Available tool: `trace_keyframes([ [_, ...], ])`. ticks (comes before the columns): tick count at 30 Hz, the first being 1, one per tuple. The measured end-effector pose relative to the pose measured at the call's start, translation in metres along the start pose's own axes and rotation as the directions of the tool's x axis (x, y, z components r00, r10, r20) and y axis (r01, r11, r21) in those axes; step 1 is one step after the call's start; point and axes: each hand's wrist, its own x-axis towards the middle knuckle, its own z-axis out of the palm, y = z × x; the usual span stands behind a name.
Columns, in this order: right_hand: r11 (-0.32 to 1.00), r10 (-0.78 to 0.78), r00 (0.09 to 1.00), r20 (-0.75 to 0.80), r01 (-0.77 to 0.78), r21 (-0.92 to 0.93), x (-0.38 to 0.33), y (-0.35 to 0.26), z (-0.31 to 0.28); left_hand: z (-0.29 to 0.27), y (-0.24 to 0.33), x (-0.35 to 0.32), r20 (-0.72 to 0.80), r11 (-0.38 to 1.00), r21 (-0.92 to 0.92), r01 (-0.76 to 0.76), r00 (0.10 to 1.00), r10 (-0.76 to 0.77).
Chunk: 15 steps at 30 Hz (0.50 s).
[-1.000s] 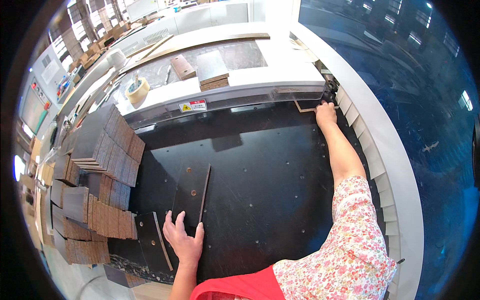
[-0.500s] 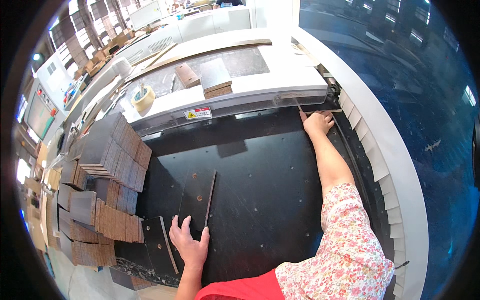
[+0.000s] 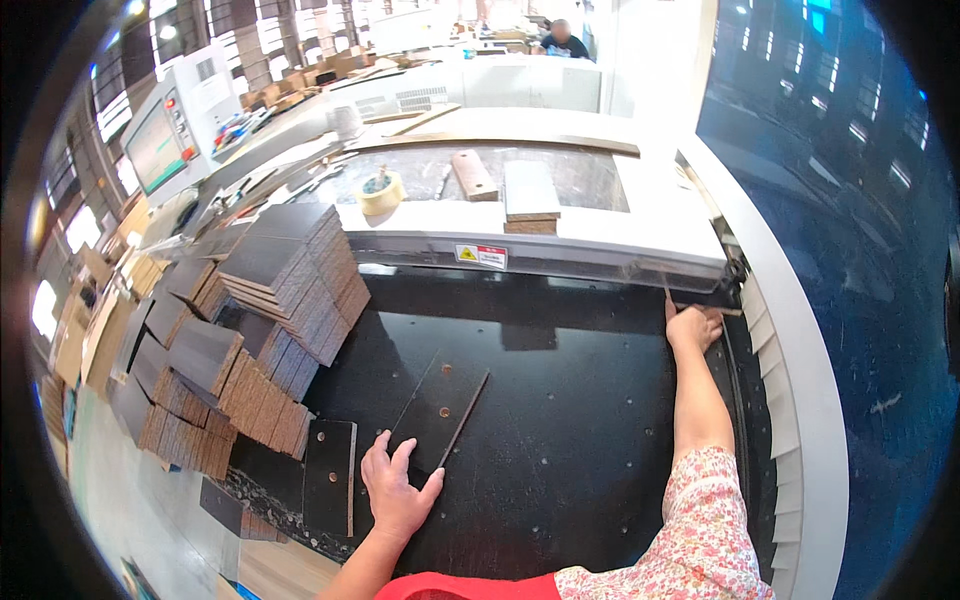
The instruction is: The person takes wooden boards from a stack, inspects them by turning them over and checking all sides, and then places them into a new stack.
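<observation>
My left hand (image 3: 400, 490) has its fingers spread at the near end of a dark flat panel (image 3: 430, 400) with two round holes. Its thumb is by the panel's right corner, and the panel lies slanted on the black machine bed (image 3: 560, 450). At the far right, my right hand (image 3: 693, 328) is closed around the near end of another dark panel (image 3: 715, 310), close against the machine's beam; some fingertips are hidden. A third holed panel (image 3: 330, 480) lies flat to the left of my left hand.
Stacks of dark-faced boards (image 3: 290, 270) stand along the left. A white beam (image 3: 600, 220) with a warning label crosses the far side, carrying a tape roll (image 3: 380, 193) and small boards (image 3: 531, 195). A pale guard (image 3: 780, 260) borders the right. Another person (image 3: 565, 42) is far off.
My view has shifted, so the scene sits lower and further right. Both hands stay at the same panels, with little visible movement relative to them.
</observation>
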Motion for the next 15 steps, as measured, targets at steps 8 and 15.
trace_keyframes([
  [8,0.999,-0.018,0.998,-0.063,0.014,-0.052,0.004,0.001,0.015,0.001,0.001,-0.003,-0.015,1.000,-0.019,0.007,1.000,-0.007],
  [15,0.998,-0.011,1.000,-0.014,0.010,-0.067,0.006,0.001,0.012,-0.001,0.000,-0.003,-0.027,0.999,-0.033,-0.002,1.000,0.001],
])
